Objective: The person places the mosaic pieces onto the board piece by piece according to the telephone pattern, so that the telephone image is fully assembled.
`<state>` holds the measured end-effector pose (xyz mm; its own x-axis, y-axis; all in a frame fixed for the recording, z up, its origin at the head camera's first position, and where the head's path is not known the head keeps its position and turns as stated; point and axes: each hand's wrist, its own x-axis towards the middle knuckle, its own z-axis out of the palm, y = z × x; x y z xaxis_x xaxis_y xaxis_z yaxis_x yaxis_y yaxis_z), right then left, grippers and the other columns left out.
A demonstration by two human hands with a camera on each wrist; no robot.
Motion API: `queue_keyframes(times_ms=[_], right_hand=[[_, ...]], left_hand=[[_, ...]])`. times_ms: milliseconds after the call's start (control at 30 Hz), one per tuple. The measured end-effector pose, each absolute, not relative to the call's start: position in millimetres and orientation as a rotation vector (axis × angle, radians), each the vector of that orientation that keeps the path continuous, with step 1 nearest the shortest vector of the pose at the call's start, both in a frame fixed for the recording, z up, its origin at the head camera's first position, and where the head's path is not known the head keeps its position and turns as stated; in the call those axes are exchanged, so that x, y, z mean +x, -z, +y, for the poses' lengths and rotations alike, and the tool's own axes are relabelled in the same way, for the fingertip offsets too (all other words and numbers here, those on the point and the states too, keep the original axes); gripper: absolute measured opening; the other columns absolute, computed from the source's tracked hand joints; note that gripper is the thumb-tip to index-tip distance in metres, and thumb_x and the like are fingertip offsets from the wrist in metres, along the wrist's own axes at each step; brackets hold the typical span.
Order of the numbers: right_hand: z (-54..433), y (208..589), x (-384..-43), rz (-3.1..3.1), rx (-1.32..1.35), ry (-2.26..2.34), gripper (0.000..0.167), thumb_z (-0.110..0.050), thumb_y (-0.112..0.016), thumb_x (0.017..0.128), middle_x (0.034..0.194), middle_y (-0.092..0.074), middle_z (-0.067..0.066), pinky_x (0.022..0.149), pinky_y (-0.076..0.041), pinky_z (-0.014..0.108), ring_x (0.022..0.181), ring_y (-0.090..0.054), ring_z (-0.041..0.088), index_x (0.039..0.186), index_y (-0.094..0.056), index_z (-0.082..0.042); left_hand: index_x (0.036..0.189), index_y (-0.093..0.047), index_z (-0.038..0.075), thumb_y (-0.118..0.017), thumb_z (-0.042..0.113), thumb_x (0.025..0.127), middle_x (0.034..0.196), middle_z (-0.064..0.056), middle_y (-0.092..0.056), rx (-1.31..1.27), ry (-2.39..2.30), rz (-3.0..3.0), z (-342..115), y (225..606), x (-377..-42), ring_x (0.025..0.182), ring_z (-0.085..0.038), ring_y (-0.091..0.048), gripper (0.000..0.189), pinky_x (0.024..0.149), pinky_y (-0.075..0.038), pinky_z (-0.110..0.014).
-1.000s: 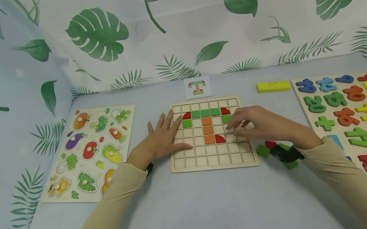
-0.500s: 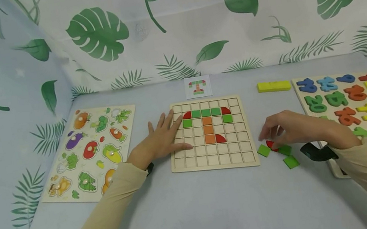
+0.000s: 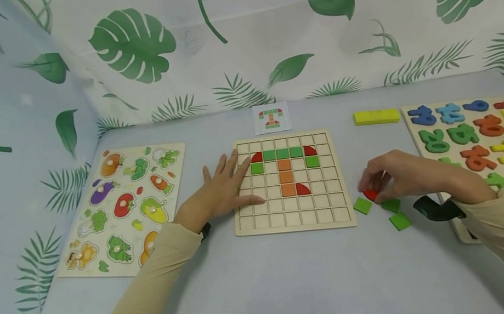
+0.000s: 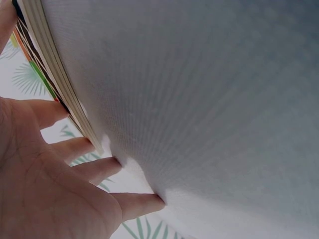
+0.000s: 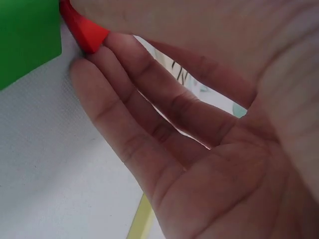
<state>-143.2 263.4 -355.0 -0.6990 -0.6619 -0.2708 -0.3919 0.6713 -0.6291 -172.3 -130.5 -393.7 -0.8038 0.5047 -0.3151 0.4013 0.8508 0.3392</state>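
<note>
My left hand lies with spread fingers on the left edge of the wooden grid board. In the left wrist view its straight fingers reach past the board's side. Green squares, orange squares and red quarter-circle tiles form a T-like figure on the grid. Right of the board, my right hand pinches a red quarter-circle tile between thumb and fingertips, low over the table. The right wrist view shows that red tile partly covered by the thumb. Green square tiles lie around those fingertips.
A small pattern card stands behind the board. To the left lies a vegetable puzzle board; on the right, a number puzzle board is partly under the right forearm. A yellow block sits at the back right.
My right hand has moved from over the grid board rightward to the loose tiles, where it now pinches a red quarter-circle tile. The left hand stays in place.
</note>
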Motion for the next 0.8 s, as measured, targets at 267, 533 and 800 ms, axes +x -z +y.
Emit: queue_keyframes(times_ms=[267,533,800], right_hand=[[264.5,354.8,-147.1,2.399,-0.803,0.744,0.027,0.0,-0.089,0.079,0.095,-0.07,-0.005,0.077,-0.059,0.028,0.085,-0.066,0.012,0.103,-0.077,-0.005],[265.1,356.0,-148.4,2.377,-0.816,0.766,0.024,-0.001,-0.088,0.081,0.095,-0.069,-0.005,0.076,-0.058,0.027,0.084,-0.065,0.011,0.099,-0.075,-0.01],[260.2,349.2,-156.5,2.369,-0.824,0.723,0.019,-0.004,-0.085,0.085,0.083,-0.066,-0.008,0.069,-0.054,0.026,0.076,-0.061,0.008,0.089,-0.07,-0.015]], left_hand=[[0.17,-0.004,0.017,-0.06,0.067,0.097,0.174,-0.015,0.012,0.671,-0.359,2.63,-130.9,393.2,-172.1,0.159,-0.042,0.009,0.105,0.117,0.004,-0.076],[0.17,-0.003,0.017,-0.06,0.066,0.098,0.174,-0.015,0.013,0.667,-0.355,2.623,-130.6,391.0,-170.8,0.159,-0.042,0.01,0.104,0.117,0.005,-0.076],[0.17,-0.003,0.017,-0.059,0.066,0.098,0.174,-0.016,0.013,0.676,-0.34,2.622,-130.4,391.7,-172.0,0.159,-0.043,0.01,0.104,0.117,0.003,-0.076]])
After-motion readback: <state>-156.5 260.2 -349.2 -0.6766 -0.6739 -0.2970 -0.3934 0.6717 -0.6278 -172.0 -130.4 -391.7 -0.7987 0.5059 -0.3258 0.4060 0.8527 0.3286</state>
